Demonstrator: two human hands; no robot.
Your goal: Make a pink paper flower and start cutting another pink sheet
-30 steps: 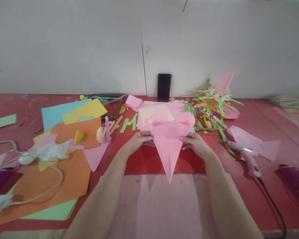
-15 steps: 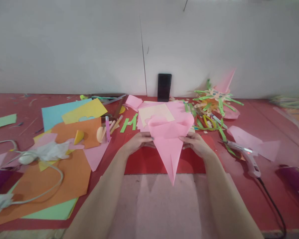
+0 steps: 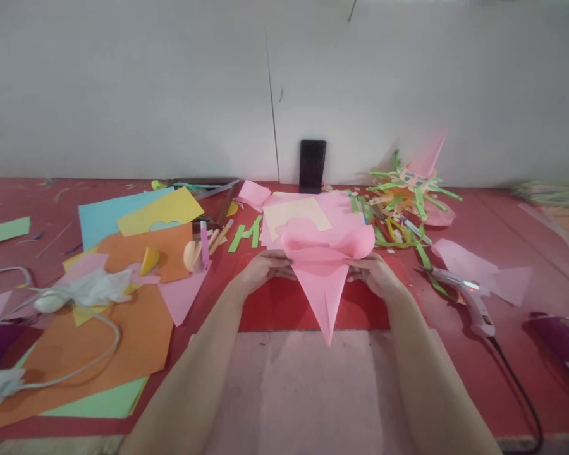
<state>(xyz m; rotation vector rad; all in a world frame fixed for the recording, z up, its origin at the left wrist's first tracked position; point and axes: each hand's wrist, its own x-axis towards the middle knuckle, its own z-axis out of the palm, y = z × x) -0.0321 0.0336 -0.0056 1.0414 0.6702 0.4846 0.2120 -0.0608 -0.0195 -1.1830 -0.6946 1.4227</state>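
Note:
Between my two hands is a pink paper cone, its point hanging down toward me and its wide, curled rim at the top. My left hand pinches the cone's left side just below the rim. On the opposite side my right hand grips the paper in the same way, fingers partly behind it. Below the cone lies a red sheet. Behind it are stacked pink sheets and a cream sheet with a cut-out edge.
A black phone leans against the wall. To the right lie a glue gun with a trailing cord, and a paper craft with a pink cone top. Orange card, a white cable and colored scraps cover the left side.
The cone's tip has risen slightly and its rim has tilted and spread wider, showing more of the opening. Both hands keep their hold in nearly the same place.

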